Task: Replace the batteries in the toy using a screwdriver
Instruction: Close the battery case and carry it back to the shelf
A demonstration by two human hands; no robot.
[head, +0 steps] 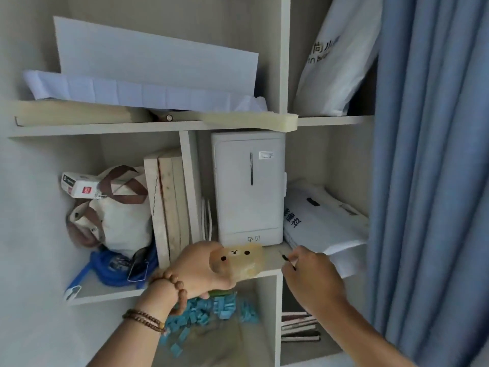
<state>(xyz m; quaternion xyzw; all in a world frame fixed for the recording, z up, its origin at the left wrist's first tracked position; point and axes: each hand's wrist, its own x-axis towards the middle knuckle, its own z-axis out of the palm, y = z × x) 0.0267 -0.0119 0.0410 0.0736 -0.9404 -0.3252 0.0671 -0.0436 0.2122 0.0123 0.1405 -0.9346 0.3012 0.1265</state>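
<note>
- While gripping the toy (238,260) in the left hand (195,268), curled round its lower part with the face side up, just in front of the shelf board (272,256): could lose it downward into the teal blocks (211,311) on a loosened hold.
- Pinching a thin dark tool, probably the screwdriver (287,259), in the right hand (312,276), just beside the toy but apart from it; too blurred to confirm the tip.
- Could slip off a screw head if driven in at a slant, scratching the toy or jabbing the left palm.
- Could drop a freed screw among the blocks or into the shelf clutter; hard to find again there.
- No sight of a battery cover or of fresh batteries; likely calls for turning the toy over first.
- Close behind the toy: a white box (248,186) with a slim handle; further left, upright books (169,202), a cloth bag (119,215) and blue cord (105,271).
- At right, a printed plastic bag (317,221) overhanging the shelf near the right hand, then a blue curtain (423,154); little elbow room, so could snag either.
</note>
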